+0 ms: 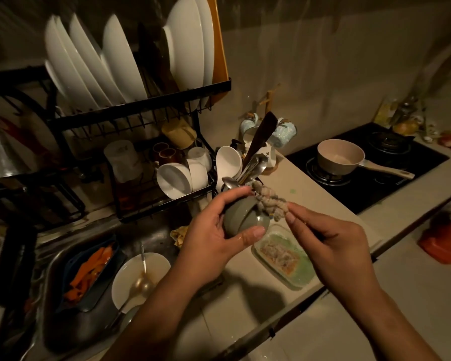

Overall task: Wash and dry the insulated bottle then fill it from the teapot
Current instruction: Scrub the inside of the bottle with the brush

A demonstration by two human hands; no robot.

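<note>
1. Firstly, both forearms reach in from the lower edge, and the hands meet over the counter's edge.
2. The left hand (214, 230) cups the insulated bottle (241, 217), fingers curled over its top and thumb pressed underneath.
3. The right hand (328, 246) pinches a knobbly grey scrubber (268, 201) between thumb and fingertips, laying it against the bottle's upper right side.
4. The bottle looks rounded, grey-green and wet-glossy, with a curved seam across it.
5. Just below the grip sits a clear container (255, 252) of pale green suds.
6. Left of the grip and lower, a white plate (130, 277) lies in the sink.
7. Beyond the grip stands a cluster of spoons (253, 165); farther right, a saucepan (340, 157) rests on the stove.
</note>
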